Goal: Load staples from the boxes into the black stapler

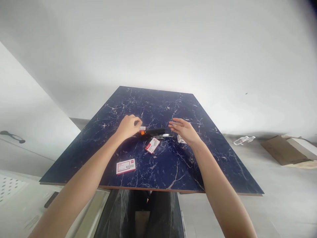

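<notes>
Over the middle of the dark blue marbled table, my left hand (129, 126) has its fingers curled into a pinch. A small red-and-white box (142, 128) lies right at those fingertips; whether they grip it or anything else is hidden. Between my hands is a black stapler (156, 131) with an orange part at its left end and silver metal along its near side. My right hand (184, 131) hovers off its right end, fingers stretched out and slightly apart, with a tiny pale glint among them. Beneath that hand a white box (181, 139) is partly covered.
Two red-and-white staple boxes lie nearer me, one tilted box (152, 145) and one flat box (125, 166). The table (158, 109) reaches towards a white wall. On the floor at right are a clear plastic bottle (244, 140) and an open cardboard box (278, 150).
</notes>
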Demonstrator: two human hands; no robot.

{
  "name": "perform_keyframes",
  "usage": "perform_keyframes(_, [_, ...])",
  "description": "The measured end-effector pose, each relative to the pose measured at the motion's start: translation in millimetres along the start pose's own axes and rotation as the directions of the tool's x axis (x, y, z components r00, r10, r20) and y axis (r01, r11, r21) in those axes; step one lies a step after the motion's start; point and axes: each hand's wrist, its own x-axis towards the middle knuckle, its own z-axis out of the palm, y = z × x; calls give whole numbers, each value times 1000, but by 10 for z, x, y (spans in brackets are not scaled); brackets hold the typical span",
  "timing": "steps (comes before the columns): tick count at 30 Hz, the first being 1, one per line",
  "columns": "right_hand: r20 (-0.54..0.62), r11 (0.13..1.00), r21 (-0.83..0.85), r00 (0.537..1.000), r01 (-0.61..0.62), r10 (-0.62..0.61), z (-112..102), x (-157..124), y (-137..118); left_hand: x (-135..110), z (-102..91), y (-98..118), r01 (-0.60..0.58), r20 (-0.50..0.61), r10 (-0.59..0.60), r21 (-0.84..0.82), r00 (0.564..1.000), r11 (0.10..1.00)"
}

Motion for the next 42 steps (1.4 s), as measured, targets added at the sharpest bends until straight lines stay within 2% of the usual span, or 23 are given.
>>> perform_keyframes(2, [-23, 1000, -16, 1000, 2, -2, 16, 1, -5, 0, -82, 5, -48, 136, 81, -229, 987, 972])
perform_keyframes(3, [-37, 1000, -26, 999, 4, -5, 21, 4, -7, 0, -118, 0, -46, 223, 121, -313, 967, 949])
perform_keyframes(5, [-62, 998, -63, 998, 3, -7, 23, 14, -8, 0, -163, -19, -21, 349, 169, -390, 922, 921])
perform_keyframes(6, [-63, 995, -96, 998, -2, -4, 21, 19, -6, 0, -171, -33, -16, 376, 178, -395, 910, 918])
perform_keyframes(10, [-17, 976, -215, 1000, -20, 17, 12, 28, 13, -2, -137, -75, -50, 360, 180, -342, 915, 938])
perform_keyframes(13, [13, 981, -195, 1000, -24, 27, 0, 31, 24, -10, -101, -71, -52, 377, 168, -299, 911, 953])
perform_keyframes(19, [-56, 985, -174, 998, 9, -19, -5, 8, -31, -15, -157, -67, -76, 322, 142, -207, 936, 975])
perform_keyframes(22, [29, 969, -246, 999, 36, -30, 25, -26, -61, -5, -192, -102, -72, 300, 122, -174, 946, 982])
perform_keyframes(25, [76, 897, -431, 995, 97, -71, 49, -52, -59, 9, -189, -145, -77, 293, 131, -186, 947, 979])
perform_keyframes(30, [65, 687, -700, 976, 194, -209, 83, -76, -43, 23, -150, -201, -121, 275, 180, -219, 944, 968])
perform_keyframes(36, [116, 594, -771, 967, 231, -226, 151, -36, 75, 15, -150, -211, -117, 296, 204, -287, 933, 951])
perform_keyframes(42, [243, 479, -799, 924, 364, -297, 176, -7, 152, 48, -133, -232, -75, 327, 162, -264, 931, 962])
